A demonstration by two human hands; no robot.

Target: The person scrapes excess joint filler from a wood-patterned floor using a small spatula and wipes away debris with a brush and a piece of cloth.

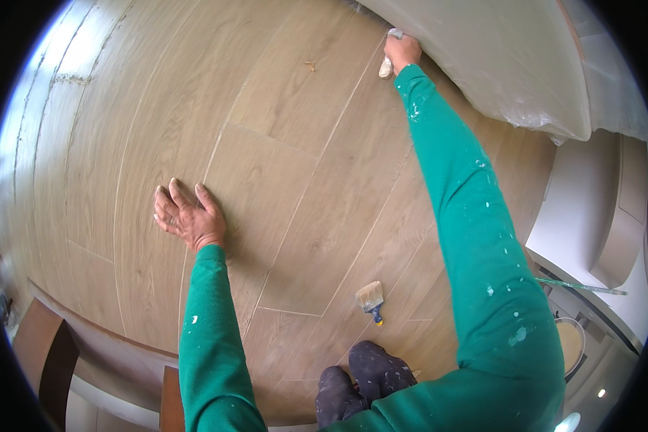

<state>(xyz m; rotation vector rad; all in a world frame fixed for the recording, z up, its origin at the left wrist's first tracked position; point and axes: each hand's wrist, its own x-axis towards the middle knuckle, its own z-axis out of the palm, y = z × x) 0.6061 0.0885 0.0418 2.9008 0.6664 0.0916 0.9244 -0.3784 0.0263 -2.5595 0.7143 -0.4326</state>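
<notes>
My left hand [191, 216] rests flat on the wood-look floor [281, 194], its fingers a little apart and nothing in it. Far out to the right, my right hand [403, 52] is closed around a whitish rag-like thing [387, 68]. Parts of that thing stick out on both sides of the fist, and the rest is hidden by the fingers. This hand is low by the floor, beside the edge of a bulky shape wrapped in plastic sheeting [497, 65]. A wide paintbrush [371, 299] with pale bristles and a blue and yellow handle lies in front of my knees.
Near the brush are my paint-flecked dark knees [367, 374]. A small tan scrap [310, 66] lies farther off. White and beige furniture [590, 209] and a round tub [570, 345] stand at the right. Brown wooden parts [47, 345] border the lower left.
</notes>
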